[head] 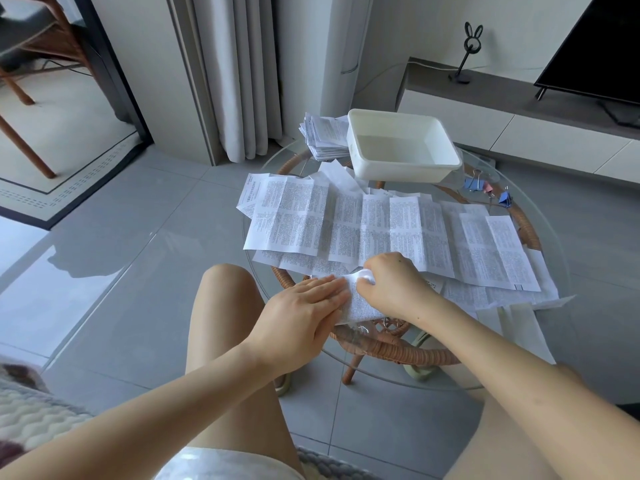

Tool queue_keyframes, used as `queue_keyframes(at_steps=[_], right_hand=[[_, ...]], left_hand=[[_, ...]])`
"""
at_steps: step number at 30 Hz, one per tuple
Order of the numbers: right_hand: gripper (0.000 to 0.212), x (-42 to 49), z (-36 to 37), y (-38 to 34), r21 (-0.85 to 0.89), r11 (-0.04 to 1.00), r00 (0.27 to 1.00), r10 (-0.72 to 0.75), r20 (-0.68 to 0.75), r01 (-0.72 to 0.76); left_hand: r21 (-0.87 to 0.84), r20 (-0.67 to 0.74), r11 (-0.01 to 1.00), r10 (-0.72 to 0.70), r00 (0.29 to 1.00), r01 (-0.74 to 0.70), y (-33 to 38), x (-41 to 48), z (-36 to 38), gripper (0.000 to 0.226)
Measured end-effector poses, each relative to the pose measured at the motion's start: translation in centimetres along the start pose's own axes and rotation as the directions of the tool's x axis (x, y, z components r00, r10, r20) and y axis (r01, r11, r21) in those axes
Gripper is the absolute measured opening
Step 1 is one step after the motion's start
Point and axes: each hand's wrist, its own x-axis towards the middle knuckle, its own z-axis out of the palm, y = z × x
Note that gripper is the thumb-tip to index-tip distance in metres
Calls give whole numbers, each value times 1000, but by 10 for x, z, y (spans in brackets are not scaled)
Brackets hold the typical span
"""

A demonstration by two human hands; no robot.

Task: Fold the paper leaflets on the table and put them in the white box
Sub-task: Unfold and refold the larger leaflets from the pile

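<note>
At the near edge of the round glass table (pixel 561 244), a partly folded leaflet (pixel 360 306) lies between the two hands and overhangs the rim slightly. The left hand (pixel 308 306) rests flat on the leaflet's left portion, fingers straight and together, pressing it down. The right hand (pixel 394 285) has its fingers curled and pinches the leaflet's upper right part, where the paper bulges into a soft roll. The leaflet is white and covered with dense small print in columns; no text can be read. Across the centre of the table, unfolded leaflets (pixel 381 226) lie overlapping, creased into panels. At the far edge stands the white box (pixel 398 169), open-topped, with a stack of leaflets (pixel 323 138) just beside its left wall. Near the far right edge lie binder clips (pixel 485 188), blue and pink.
</note>
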Motion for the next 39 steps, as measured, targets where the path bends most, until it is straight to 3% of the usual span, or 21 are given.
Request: queue_keyframes(at_steps=[4, 7, 9, 15, 21, 29, 35, 39], right_hand=[[10, -13, 4, -6, 1, 999, 991, 44, -130, -45], [35, -38, 29, -25, -148, 986, 895, -2, -445, -71], [38, -47, 51, -32, -216, 972, 850, -37, -525, -91], [37, -57, 75, -11, -176, 964, 826, 69, -560, -201], [37, -54, 78, 4, 68, 982, 810, 182, -558, -174], [55, -52, 81, 9, 143, 976, 766, 216, -605, -163], [51, -54, 82, 11, 242, 961, 774, 251, -581, -131], [48, -56, 82, 11, 292, 951, 767, 263, -586, -103]], left_hand=[[3, 8, 1000, -30, 1000, 30, 2, 1, -1, 35], [10, 25, 1000, -28, 999, 27, 4, 2, -3, 36], [10, 36, 1000, -17, 999, 16, 4, 3, -5, 38], [35, 53, 999, -11, 999, 9, 4, 3, -7, 39], [-35, 140, 999, 40, 989, -35, -7, 3, -11, 43], [-110, 220, 988, 134, 966, -112, -21, 0, -13, 43], [-294, 57, 956, 13, 998, 4, -18, -6, -16, 33], [-252, 10, 968, 11, 1000, -8, -16, -8, -14, 31]])
